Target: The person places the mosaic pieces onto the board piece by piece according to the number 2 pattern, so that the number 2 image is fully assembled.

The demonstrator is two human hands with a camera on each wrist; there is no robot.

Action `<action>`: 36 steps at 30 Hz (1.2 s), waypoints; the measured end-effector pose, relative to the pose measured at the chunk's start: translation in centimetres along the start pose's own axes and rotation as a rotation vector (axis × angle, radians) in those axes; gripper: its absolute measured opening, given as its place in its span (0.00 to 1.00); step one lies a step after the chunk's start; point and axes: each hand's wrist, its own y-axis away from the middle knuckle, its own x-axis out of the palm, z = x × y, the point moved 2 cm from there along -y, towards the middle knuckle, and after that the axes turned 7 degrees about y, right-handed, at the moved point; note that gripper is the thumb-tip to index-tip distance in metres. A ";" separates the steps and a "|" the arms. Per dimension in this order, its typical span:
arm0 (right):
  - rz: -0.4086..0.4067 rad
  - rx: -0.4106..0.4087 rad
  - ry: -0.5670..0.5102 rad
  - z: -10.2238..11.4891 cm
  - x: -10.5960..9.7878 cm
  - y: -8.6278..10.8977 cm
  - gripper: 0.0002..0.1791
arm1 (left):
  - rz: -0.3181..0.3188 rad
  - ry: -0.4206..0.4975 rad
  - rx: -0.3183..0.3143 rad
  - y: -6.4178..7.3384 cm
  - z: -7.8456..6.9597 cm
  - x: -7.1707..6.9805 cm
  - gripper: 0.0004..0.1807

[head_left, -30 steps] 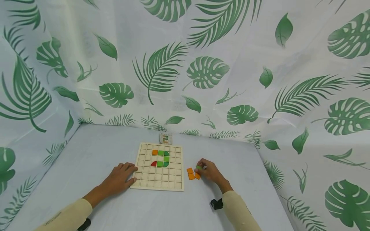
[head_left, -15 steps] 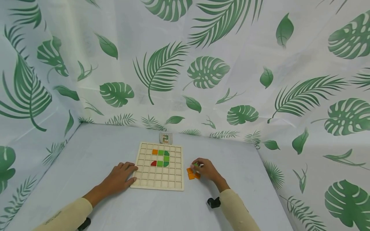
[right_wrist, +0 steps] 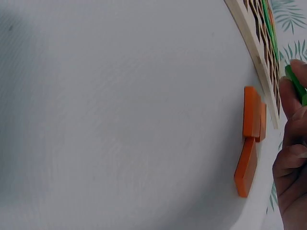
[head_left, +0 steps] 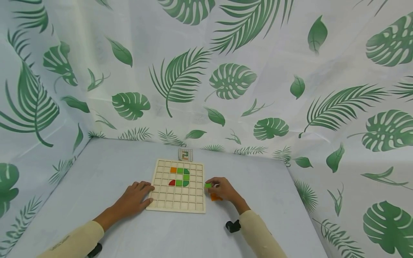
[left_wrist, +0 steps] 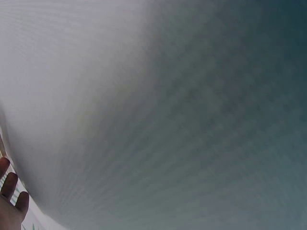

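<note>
A cream grid board (head_left: 179, 197) lies on the table, with orange, light green, dark green and red tiles (head_left: 179, 183) set in its upper squares. My right hand (head_left: 224, 189) is at the board's right edge and pinches a light green square tile (head_left: 208, 185) between thumb and fingers. The right wrist view shows that green tile (right_wrist: 296, 82) in the fingertips, beside several loose orange tiles (right_wrist: 251, 115). My left hand (head_left: 133, 197) rests at the board's left edge, fingers spread and relaxed. In the left wrist view only a few fingertips (left_wrist: 10, 184) appear.
A small pattern card (head_left: 185, 154) lies behind the board. Orange tiles (head_left: 215, 197) sit right of the board, partly hidden under the right hand. A leaf-print cloth (head_left: 232, 118) hangs behind and along both sides of the table.
My right hand has moved left with the green tile, from over the orange tiles to the board's right edge. The left hand has stayed in place.
</note>
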 end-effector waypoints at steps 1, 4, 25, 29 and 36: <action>0.006 -0.002 -0.001 0.2 0.1 -0.1 0.14 | -0.002 -0.001 0.002 0.0 0.0 0.0 0.23; 0.024 -0.015 0.000 0.8 0.3 -0.2 0.15 | -0.004 -0.009 0.006 0.0 0.1 0.0 0.23; 0.057 -0.143 -0.040 4.5 2.9 -1.5 0.17 | 0.027 0.008 -0.019 -0.1 0.1 -0.2 0.23; 0.067 -0.180 -0.067 5.1 3.7 -1.9 0.17 | 0.022 0.007 -0.020 0.0 0.1 -0.2 0.23; 0.065 -0.240 -0.127 6.4 5.2 -2.3 0.14 | 0.024 0.016 -0.018 0.0 0.0 -0.1 0.23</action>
